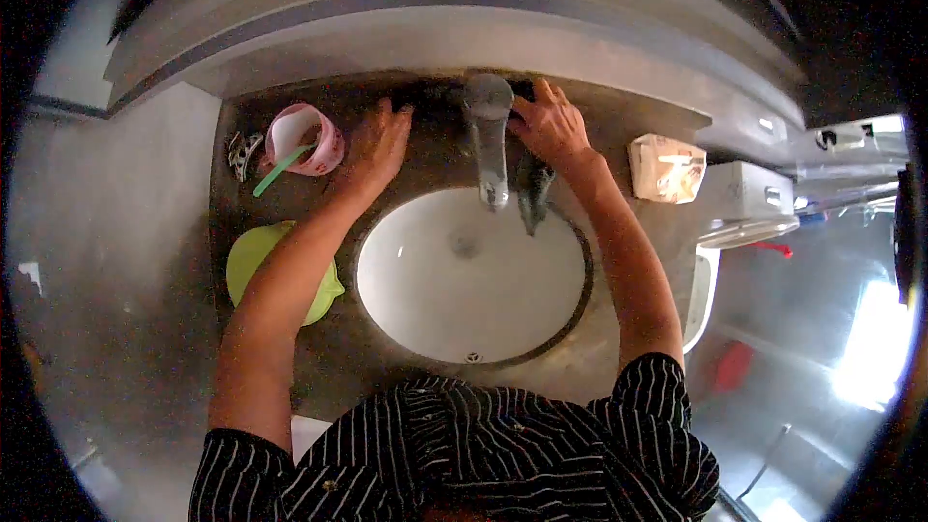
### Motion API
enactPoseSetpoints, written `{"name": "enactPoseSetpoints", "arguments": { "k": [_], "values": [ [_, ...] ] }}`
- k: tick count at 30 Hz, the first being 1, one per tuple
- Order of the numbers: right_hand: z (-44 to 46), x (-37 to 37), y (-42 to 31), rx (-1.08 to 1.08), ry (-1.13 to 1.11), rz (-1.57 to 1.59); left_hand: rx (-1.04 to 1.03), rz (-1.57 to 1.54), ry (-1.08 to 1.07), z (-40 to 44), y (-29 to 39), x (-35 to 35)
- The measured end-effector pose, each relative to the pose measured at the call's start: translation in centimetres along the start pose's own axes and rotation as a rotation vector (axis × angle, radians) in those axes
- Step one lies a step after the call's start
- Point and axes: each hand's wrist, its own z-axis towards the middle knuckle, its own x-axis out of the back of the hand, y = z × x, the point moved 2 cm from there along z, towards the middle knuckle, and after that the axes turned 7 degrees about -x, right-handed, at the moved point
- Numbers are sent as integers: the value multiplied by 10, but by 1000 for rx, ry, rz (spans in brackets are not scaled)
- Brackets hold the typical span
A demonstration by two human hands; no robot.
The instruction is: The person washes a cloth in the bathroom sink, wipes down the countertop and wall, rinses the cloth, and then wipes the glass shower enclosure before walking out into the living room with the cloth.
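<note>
Head view: pink mug point(332, 146), blurred markings point(317, 170)

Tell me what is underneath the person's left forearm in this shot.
A lime-green container shows on both sides of the left forearm, which covers its middle. Anything in that covered part cannot be seen.

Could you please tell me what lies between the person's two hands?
The head view shows the faucet standing between the left hand and the right hand, closer to the right one.
</note>
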Motion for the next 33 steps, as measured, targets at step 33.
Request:
{"name": "enactPoseSetpoints", "arguments": {
  "k": [33],
  "values": [
    [13, 28, -1, -211, 19, -344, -239, -9, 574, 40, 4, 7]
  ]
}}
